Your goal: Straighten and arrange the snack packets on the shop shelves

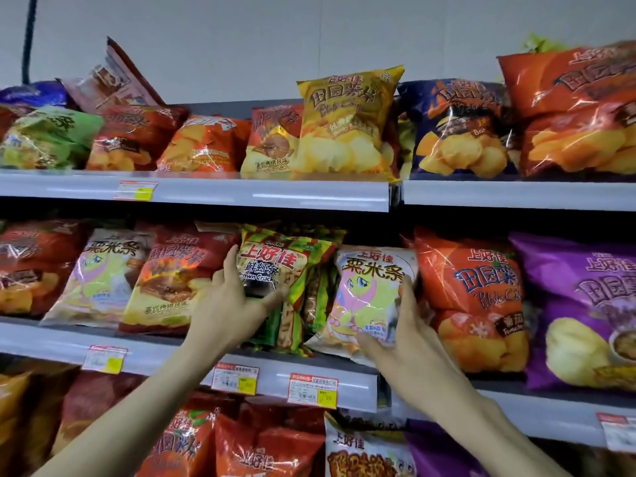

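Shop shelves fill my view. At the middle shelf's (165, 349) front edge, my left hand (234, 299) grips the prawn cracker packet (275, 266), and my right hand (404, 333) grips the white corn packet (368, 290), fingers curled. Tugging could topple the leaning green packets (318, 297) between.

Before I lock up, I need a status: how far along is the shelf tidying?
Looks done: the yellow packet stands upright on top. In hand: left hand grips the prawn cracker packet, right hand holds the white packet. Left: the maroon packet tilted at upper left.
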The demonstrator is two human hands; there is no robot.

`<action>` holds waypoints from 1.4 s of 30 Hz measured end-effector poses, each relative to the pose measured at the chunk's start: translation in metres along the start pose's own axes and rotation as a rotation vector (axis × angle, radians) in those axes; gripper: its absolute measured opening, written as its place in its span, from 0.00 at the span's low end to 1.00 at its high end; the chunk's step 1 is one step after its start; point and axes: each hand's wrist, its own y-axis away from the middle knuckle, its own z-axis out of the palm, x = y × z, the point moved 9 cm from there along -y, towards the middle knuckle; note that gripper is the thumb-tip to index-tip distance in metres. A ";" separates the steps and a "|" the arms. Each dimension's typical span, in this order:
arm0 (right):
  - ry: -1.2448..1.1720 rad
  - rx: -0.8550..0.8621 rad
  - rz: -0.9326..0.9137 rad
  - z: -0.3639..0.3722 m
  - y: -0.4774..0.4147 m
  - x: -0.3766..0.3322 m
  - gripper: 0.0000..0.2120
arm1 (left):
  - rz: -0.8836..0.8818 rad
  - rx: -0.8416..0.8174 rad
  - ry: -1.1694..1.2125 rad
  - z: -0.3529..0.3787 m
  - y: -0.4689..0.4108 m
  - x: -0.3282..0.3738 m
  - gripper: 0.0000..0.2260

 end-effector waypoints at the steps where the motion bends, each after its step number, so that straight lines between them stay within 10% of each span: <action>1: -0.043 -0.007 0.008 0.004 -0.002 0.002 0.53 | -0.011 -0.005 0.084 0.004 -0.003 -0.002 0.56; 31: -0.372 0.076 -0.009 0.000 -0.025 0.010 0.54 | 0.151 0.183 1.075 -0.027 0.007 -0.048 0.43; 36: -0.289 0.110 -0.093 0.011 -0.023 -0.016 0.54 | 0.077 0.244 1.202 -0.049 0.018 -0.065 0.55; 42: -0.338 0.107 -0.148 0.048 -0.038 -0.053 0.54 | 0.150 0.245 1.174 -0.079 0.032 -0.066 0.33</action>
